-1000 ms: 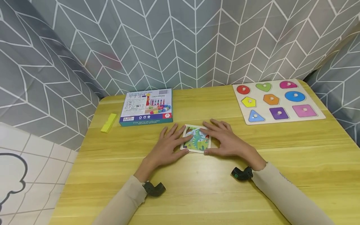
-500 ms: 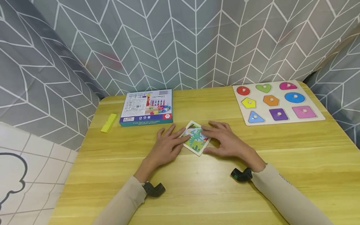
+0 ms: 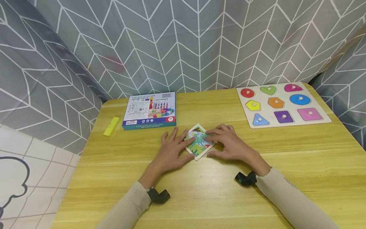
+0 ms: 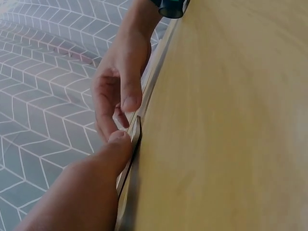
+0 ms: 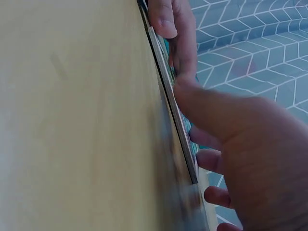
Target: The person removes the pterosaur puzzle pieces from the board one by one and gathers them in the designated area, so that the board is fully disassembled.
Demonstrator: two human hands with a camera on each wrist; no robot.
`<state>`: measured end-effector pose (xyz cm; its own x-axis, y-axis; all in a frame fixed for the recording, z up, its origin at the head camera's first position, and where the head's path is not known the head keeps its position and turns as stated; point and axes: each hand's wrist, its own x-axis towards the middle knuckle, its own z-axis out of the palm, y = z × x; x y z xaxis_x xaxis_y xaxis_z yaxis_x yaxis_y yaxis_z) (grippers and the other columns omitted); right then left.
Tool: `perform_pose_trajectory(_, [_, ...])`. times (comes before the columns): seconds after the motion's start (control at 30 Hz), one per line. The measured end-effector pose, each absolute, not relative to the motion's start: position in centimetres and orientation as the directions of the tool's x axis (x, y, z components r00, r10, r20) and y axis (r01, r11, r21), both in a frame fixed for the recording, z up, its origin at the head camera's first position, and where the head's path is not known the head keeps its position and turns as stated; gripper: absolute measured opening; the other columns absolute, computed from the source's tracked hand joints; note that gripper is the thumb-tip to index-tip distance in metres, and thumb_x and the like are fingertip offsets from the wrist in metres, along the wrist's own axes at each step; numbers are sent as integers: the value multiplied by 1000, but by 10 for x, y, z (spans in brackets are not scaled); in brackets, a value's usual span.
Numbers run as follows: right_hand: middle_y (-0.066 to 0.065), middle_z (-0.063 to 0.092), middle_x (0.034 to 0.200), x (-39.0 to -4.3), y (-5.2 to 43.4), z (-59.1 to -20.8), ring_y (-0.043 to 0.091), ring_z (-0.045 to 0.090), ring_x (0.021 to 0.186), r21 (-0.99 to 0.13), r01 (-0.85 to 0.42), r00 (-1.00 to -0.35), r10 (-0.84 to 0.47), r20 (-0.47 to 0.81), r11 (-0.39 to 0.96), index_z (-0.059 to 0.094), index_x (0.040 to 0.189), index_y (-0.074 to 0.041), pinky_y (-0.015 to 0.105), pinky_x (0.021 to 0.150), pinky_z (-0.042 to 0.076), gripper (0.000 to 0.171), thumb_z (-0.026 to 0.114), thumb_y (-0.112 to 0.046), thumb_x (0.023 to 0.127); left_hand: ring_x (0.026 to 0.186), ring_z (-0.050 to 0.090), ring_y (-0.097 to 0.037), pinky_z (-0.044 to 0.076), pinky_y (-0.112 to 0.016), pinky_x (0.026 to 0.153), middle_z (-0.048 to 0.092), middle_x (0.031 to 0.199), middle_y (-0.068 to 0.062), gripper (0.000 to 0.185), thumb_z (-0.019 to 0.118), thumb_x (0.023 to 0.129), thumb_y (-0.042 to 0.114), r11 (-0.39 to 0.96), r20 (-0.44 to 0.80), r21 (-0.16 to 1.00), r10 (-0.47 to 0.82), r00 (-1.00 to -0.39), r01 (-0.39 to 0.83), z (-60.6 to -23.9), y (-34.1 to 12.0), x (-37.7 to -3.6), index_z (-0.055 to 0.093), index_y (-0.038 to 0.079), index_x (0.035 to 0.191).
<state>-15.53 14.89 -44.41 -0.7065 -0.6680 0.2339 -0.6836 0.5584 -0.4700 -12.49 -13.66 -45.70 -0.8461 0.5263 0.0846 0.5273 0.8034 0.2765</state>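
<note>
On the yellow wooden table (image 3: 200, 197), the small puzzle card (image 3: 200, 144) lies flat and turned cornerwise between both hands — left hand (image 3: 171, 149) and right hand (image 3: 231, 144) press its edges with spread fingers; uneven pressure could skid it away.

Both forearms reach forward in beige sleeves, hands palm-down and close together. Left hand (image 3: 171, 151) fingers spread and flat, thumb tip (image 4: 119, 139) pressing inward. Right hand (image 3: 230, 145) fingers slightly bent, thumb extended.
</note>
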Motion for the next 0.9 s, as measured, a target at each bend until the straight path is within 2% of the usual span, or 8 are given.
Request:
perform_pose_trajectory(0.13, [0, 68, 134, -156, 148, -446, 19, 50, 118, -482, -677, -716, -650, 255, 556, 74, 125, -21, 44, 96, 29, 41, 79, -40, 88, 158, 6, -46, 9, -71, 118, 19, 172, -1, 71, 45, 94, 74, 806, 64, 274, 529, -846, 525, -459, -133, -122, 33, 44, 157])
perform_pose_trajectory(0.3, [0, 70, 121, -161, 146, -449, 19, 49, 107, -514, -641, -754, -592, 284, 570, 76, 118, -20, 41, 89, 28, 25, 73, -25, 94, 158, 1, -46, 5, -72, 119, 15, 173, 1, 76, 46, 90, 78, 806, 42, 279, 532, -845, 522, -458, -131, -123, 30, 47, 158])
perform_pose_trajectory(0.5, [7, 65, 127, -174, 141, -451, 26, 47, 112, -522, -605, -786, -556, 271, 601, 73, 123, -18, 45, 88, 27, 29, 72, -24, 95, 159, 1, -42, 5, -70, 120, 13, 173, 1, 76, 46, 91, 77, 792, 28, 259, 566, -824, 553, -456, -131, -128, 29, 46, 158])
perform_pose_trajectory(0.73, [14, 57, 139, -189, 133, -449, 34, 42, 126, -484, -594, -796, -559, 234, 643, 67, 134, -19, 51, 94, 26, 41, 69, -31, 96, 160, 1, -40, 4, -68, 121, 12, 173, 2, 76, 46, 91, 77, 781, 15, 253, 586, -810, 570, -454, -132, -133, 28, 46, 159])
perform_pose_trajectory(0.9, [13, 55, 143, -193, 130, -450, 34, 40, 129, -530, -556, -814, -548, 192, 640, 68, 124, -21, 52, 95, 25, 34, 72, -29, 91, 160, 2, -38, 4, -68, 121, 13, 173, 2, 77, 47, 90, 77, 771, 13, 268, 596, -803, 577, -455, -132, -133, 28, 47, 158])
